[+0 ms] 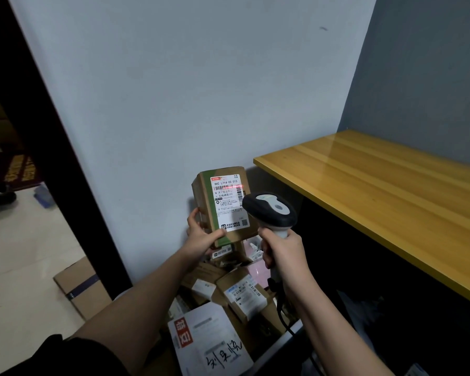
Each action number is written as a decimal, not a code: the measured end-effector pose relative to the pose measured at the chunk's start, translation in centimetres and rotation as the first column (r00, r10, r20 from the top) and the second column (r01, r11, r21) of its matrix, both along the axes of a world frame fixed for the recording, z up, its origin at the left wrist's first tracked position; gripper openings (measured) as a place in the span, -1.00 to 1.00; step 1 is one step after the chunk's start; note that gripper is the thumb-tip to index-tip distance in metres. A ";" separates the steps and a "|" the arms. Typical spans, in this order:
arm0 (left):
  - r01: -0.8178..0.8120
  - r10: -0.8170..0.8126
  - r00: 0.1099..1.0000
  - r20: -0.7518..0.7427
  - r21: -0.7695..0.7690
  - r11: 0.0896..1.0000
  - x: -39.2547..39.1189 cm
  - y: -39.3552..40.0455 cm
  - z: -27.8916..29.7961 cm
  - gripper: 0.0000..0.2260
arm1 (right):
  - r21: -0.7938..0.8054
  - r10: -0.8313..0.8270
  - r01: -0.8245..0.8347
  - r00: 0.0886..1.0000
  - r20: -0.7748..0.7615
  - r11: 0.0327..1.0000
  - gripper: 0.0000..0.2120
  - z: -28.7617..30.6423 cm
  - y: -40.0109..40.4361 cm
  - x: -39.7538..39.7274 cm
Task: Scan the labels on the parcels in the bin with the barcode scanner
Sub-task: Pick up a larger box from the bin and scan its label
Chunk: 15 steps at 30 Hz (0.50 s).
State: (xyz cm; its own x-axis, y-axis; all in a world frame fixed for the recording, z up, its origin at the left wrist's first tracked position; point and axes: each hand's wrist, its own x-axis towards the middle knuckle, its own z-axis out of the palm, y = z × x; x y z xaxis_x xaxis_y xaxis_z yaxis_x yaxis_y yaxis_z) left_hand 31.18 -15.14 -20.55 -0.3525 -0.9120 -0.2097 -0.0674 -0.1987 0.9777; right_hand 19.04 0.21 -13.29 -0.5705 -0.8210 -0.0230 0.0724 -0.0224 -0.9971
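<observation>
Left grip: the left hand is clasping the lower left corner of a cardboard parcel, thumb lying across its front, and is holding it upright above the bin.
Right grip: the right hand is wrapping tightly around the handle of the barcode scanner, whose head is pointing at the parcel from just to its right.
Room: a pale wall is standing behind; a yellow wooden table is running along the right; a dark door frame is standing at left.
Parcel look: a white shipping label is facing the camera, and a red scan line is crossing its barcode.
Bin: more parcels are lying piled below the hands, a white mailer nearest.
Floor: a flat carton is lying at left.
</observation>
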 end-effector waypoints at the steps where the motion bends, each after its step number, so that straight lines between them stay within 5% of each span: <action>1: -0.004 0.004 1.000 0.007 -0.005 1.000 0.0 0.0 0.0 -0.12 | 0.003 0.000 0.000 1.000 0.003 1.000 -0.82 0.0 0.0 0.0; 15: -0.011 0.019 0.995 -0.101 0.079 0.997 0.1 0.8 0.6 -0.09 | 0.061 -0.001 0.001 1.000 -0.004 0.998 -0.84 -0.1 -0.1 0.2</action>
